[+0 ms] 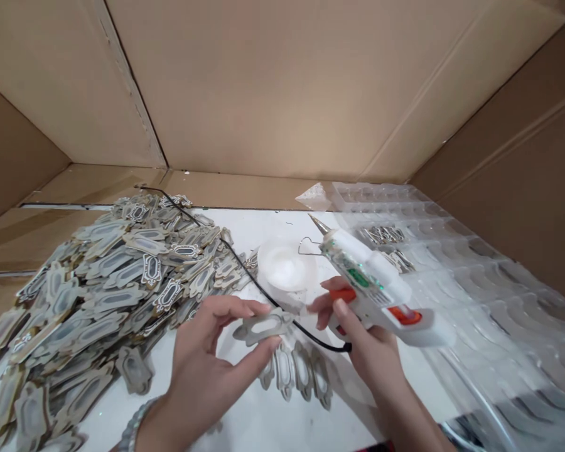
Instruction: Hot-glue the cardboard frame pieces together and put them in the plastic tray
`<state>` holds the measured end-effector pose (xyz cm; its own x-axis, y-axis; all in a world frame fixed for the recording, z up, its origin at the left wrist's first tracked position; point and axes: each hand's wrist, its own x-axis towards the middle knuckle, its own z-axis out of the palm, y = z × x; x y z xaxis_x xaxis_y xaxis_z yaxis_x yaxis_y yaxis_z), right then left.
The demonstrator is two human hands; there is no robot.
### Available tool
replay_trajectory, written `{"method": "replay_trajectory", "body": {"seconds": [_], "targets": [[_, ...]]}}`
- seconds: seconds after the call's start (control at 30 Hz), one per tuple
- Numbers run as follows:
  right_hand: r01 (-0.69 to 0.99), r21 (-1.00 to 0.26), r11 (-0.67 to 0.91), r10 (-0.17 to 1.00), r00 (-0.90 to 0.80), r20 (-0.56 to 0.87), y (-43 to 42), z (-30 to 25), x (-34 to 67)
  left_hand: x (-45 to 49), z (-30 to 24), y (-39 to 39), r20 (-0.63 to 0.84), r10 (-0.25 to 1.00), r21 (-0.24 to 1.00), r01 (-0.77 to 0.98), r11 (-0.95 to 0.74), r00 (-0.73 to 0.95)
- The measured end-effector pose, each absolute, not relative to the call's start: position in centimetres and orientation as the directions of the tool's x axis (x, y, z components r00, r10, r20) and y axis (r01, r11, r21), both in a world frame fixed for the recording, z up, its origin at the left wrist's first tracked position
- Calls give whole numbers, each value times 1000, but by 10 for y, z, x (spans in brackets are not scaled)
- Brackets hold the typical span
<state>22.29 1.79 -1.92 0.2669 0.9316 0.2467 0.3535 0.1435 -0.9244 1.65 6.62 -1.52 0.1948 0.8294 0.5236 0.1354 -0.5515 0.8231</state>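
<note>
Between thumb and fingers, my left hand pinches a grey ornamental frame piece with an oval opening. My right hand is wrapped round the handle of a white hot glue gun with an orange trigger; its metal nozzle points up and to the left, away from the held piece. Just below the held piece, several similar frame pieces lie side by side in a row on the white table. A black cord runs from the handle's base behind the held piece.
A big heap of frame pieces covers the left side. A round white dish stands in the middle. Clear plastic trays with compartments fill the right, some holding small metal parts. Cardboard walls enclose the table.
</note>
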Motion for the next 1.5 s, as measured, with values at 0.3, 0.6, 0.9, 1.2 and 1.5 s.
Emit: {"method": "replay_trajectory", "body": {"seconds": [0.3, 0.6, 0.9, 1.2, 1.5], "targets": [[224, -974, -12, 988, 155, 23, 16, -10, 207, 27, -12, 59, 435, 869, 896, -19, -444, 236], [-204, -979, -23, 996, 78, -40, 19, -13, 204, 25, -13, 60, 131, 949, 991, -62, -118, 289], [-302, -953, -18, 991, 124, -58, 20, -19, 197, 31, -11, 69, -197, 897, 888, -316, 335, 397], [-85, -993, 80, 966, 251, 57, 21, -11, 198, 22, 1, 81, -322, 873, 717, -508, 478, 367], [4, -996, 84, 958, 275, 82, 21, -9, 202, 14, 13, 95, -427, 869, 674, -552, 490, 250]]}}
